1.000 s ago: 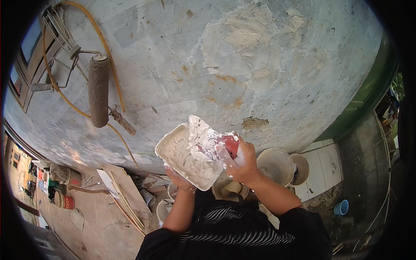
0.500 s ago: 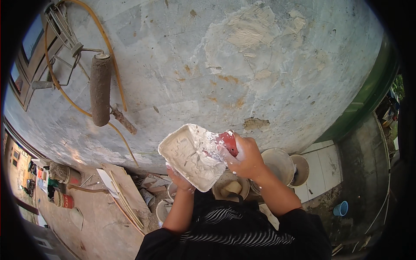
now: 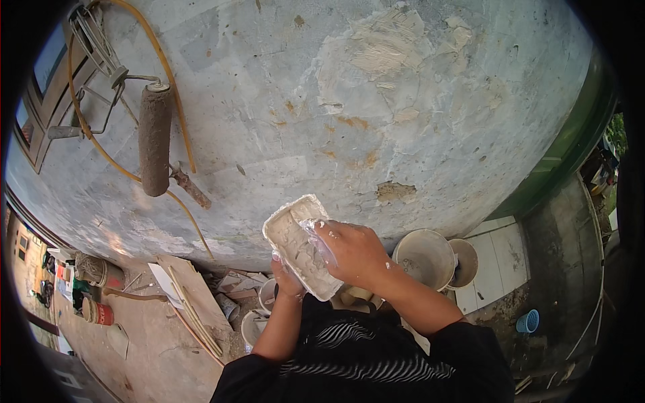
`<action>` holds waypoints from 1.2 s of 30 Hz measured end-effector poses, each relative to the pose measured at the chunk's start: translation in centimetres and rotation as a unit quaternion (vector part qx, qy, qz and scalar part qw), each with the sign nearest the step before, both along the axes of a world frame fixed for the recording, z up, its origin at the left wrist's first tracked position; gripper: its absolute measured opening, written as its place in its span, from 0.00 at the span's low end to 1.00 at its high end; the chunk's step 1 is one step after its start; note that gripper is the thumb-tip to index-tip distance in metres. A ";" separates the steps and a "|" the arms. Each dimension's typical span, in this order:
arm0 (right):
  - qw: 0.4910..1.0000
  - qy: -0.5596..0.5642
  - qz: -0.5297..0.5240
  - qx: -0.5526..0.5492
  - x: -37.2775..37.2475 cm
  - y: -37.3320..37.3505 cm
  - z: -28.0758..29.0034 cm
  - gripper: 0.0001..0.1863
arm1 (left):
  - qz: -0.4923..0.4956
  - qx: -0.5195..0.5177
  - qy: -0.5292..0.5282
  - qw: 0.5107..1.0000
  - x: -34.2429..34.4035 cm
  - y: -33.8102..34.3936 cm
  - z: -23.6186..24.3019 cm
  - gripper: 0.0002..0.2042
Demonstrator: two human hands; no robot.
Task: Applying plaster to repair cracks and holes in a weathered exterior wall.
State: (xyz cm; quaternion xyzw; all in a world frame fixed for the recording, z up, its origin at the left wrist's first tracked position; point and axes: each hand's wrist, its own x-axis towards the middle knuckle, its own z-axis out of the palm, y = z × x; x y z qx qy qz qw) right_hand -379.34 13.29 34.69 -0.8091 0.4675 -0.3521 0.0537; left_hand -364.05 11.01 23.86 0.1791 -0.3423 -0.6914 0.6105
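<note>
A rectangular tub [image 3: 268, 232], its rim crusted white, is tilted in front of my chest with pale putty [image 3: 292, 238] inside. My left hand [image 3: 287, 280] is closed on its lower left side, fingers partly hidden beneath. Over the tub's right side bends my right hand [image 3: 356, 252], smeared with white and closed round a putty knife. The knife's red handle, plain in the earlier picture, is now covered by the hand, and its working end cannot be made out in the putty. Beyond the tub stands the patchy grey wall [image 3: 255, 174], with rough filled patches higher up.
On the wall at left hang a paint roller [image 3: 156, 138] and a yellow hose [image 3: 151, 30]. Pale buckets [image 3: 424, 252] stand by the wall's foot at right. Wooden strips [image 3: 193, 309] and a board lie at lower left; a blue basket [image 3: 529, 322] sits at lower right.
My right hand has moved left over the tub and turned, hiding the knife's red handle. The tub has turned in my left hand and stands more upright in the picture.
</note>
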 end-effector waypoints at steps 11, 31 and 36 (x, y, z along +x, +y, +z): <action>0.996 -0.014 0.030 0.080 -1.6 -0.8 1.5 0.21 | -0.051 -0.037 0.050 0.997 0.5 0.0 -0.9 0.38; 0.988 -0.099 0.091 0.077 1.4 -1.4 -1.9 0.21 | 0.001 -0.044 -0.048 0.998 1.2 -0.2 -2.1 0.42; 0.978 -0.115 0.100 0.142 0.5 -2.0 -2.1 0.23 | -0.031 -0.055 -0.010 0.998 1.8 -0.8 -3.3 0.41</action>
